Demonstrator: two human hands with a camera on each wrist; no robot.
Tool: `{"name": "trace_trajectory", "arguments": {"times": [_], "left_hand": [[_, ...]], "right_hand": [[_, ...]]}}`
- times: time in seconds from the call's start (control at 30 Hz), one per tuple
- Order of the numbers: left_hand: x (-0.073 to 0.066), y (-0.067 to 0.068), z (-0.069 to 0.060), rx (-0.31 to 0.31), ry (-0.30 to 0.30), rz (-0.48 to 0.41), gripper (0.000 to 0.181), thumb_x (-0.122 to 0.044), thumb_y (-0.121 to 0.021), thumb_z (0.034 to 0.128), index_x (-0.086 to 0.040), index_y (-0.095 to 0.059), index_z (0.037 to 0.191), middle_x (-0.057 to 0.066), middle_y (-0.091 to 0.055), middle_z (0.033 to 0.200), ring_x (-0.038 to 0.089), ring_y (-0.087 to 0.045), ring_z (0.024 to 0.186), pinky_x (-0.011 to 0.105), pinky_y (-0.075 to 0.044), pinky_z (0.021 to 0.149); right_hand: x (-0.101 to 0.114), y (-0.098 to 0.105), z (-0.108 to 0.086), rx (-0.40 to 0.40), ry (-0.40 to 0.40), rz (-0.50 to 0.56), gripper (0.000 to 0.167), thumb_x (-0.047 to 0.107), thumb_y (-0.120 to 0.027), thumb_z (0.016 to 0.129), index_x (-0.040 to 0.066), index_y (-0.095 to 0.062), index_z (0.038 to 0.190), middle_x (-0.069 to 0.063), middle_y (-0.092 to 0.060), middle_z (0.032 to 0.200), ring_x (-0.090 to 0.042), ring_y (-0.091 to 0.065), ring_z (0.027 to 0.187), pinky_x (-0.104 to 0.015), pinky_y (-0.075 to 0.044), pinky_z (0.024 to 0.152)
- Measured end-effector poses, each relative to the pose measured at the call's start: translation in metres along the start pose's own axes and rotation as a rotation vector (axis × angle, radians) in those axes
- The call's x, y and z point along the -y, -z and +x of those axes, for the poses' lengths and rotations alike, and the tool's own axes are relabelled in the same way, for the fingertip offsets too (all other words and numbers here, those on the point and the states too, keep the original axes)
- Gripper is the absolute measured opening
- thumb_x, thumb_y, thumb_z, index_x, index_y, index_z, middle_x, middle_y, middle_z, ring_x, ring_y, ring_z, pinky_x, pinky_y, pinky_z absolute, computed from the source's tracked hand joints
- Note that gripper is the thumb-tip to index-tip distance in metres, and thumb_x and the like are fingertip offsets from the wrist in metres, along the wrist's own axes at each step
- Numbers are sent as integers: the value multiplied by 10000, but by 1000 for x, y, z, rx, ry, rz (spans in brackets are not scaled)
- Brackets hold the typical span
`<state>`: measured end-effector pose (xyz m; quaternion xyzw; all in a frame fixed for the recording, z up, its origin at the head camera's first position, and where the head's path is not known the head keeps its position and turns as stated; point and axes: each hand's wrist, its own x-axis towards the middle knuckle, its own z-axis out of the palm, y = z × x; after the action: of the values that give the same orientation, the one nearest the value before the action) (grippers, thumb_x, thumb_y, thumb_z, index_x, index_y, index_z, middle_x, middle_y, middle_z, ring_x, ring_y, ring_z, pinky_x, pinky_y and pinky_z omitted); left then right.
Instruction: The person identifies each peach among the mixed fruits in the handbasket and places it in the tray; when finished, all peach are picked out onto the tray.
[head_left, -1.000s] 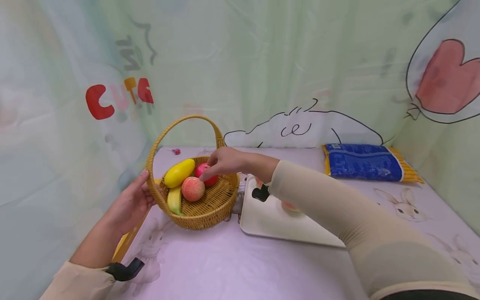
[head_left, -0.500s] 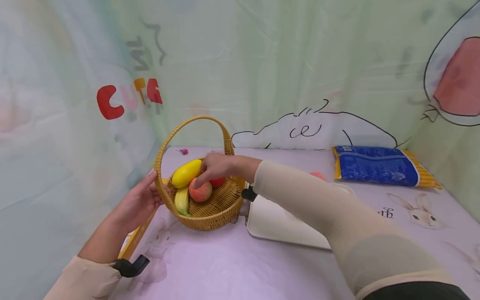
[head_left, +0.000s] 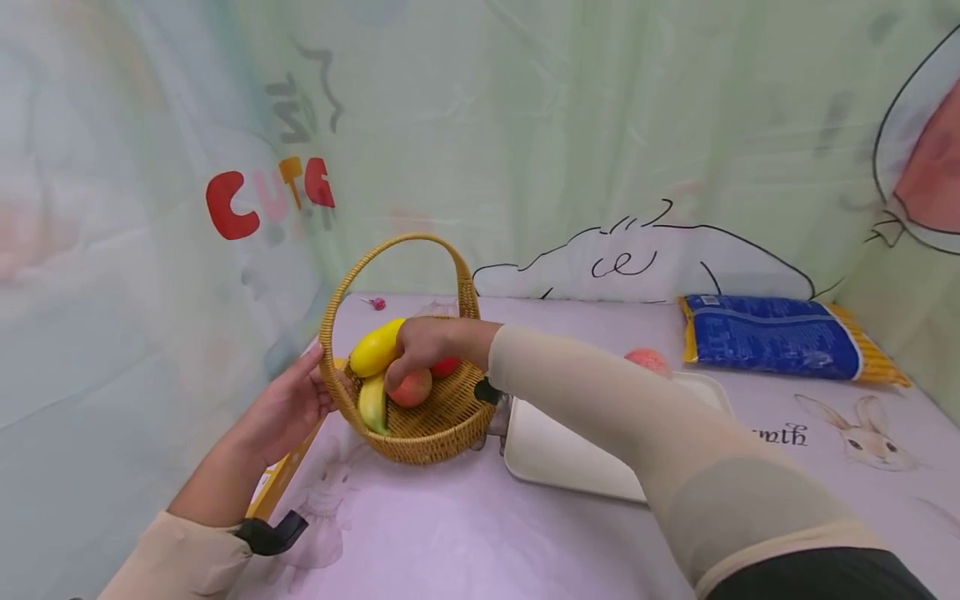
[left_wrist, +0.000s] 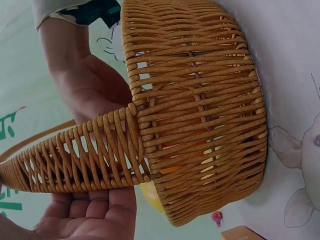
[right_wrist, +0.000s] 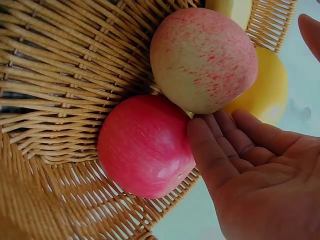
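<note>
A wicker basket (head_left: 431,450) with a tall arched handle stands on the table. My left hand (head_left: 296,408) holds its left side at the handle's base, thumb outside and fingers passing behind; the fingertips are hidden. My right hand (head_left: 423,342) is over the fruit inside, fingers extended and thumb apart. Its fingertips reach between a speckled peach (right_wrist: 202,60) and a red apple (right_wrist: 147,147), appearing to touch them. A yellow oval fruit (head_left: 375,348), perhaps a mango, lies at the basket's back left, partly behind the hand. In front of it lies a banana (head_left: 372,406).
To the right is a white tray (head_left: 555,450), partly under the right forearm. Another peach (head_left: 648,361) shows behind that arm. A blue and yellow packet (head_left: 776,337) lies at the back right, a lollipop (head_left: 378,303) at the back left. A yellow frame edge (head_left: 281,483) runs by the left forearm.
My right hand has moved from the red apple leftward over the peach, toward the yellow fruit. The head view has turned right a little. My left hand stays at the basket handle.
</note>
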<state>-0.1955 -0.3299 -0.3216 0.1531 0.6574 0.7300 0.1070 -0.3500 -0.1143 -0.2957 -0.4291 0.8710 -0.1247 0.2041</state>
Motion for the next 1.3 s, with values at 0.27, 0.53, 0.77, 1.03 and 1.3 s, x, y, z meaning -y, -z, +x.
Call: {"name": "trace_trajectory", "arguments": {"times": [0.27, 0.53, 0.77, 1.03, 1.3], "left_hand": [[-2, -2, 3, -17, 23, 18, 438, -451, -291, 1132, -178, -634, 1129, -50, -716, 1038, 132, -629, 1037, 246, -511, 981], [1, -7, 7, -63, 65, 17, 418, -481, -327, 1121, -170, -606, 1128, -53, -712, 1006, 145, -620, 1030, 254, -500, 968], [2, -9, 10, -51, 56, 6, 427, -478, -330, 1121, -177, -633, 1117, -46, -708, 1013, 151, -619, 1027, 245, -507, 957], [-1, -7, 7, -66, 62, 31, 495, -494, -318, 1119, -182, -692, 1030, -47, -704, 1009, 148, -607, 1025, 246, -499, 955], [-3, -3, 2, -67, 59, 17, 467, -478, -310, 1124, -189, -669, 1048, -48, -704, 1012, 135, -609, 1033, 251, -498, 973]], "right_hand": [[8, 5, 3, 81, -24, -65, 409, 488, -763, 884, 98, -664, 957, -6, -548, 884, -180, -530, 900, -266, -421, 813], [8, -10, 5, 167, -75, 24, 394, 369, -775, 897, 97, -632, 1143, -31, -627, 1065, -203, -570, 1028, -287, -460, 943], [9, -14, 6, 166, -74, -9, 397, 365, -792, 885, 102, -642, 1142, -21, -640, 1059, -193, -577, 1015, -274, -464, 934], [9, -1, 0, 91, -7, -37, 360, 469, -758, 873, 126, -690, 957, 4, -616, 884, -170, -577, 900, -268, -457, 812], [6, 3, -6, 15, 83, 0, 327, 452, -769, 856, 152, -658, 789, 44, -556, 739, -124, -512, 756, -226, -420, 688]]}}
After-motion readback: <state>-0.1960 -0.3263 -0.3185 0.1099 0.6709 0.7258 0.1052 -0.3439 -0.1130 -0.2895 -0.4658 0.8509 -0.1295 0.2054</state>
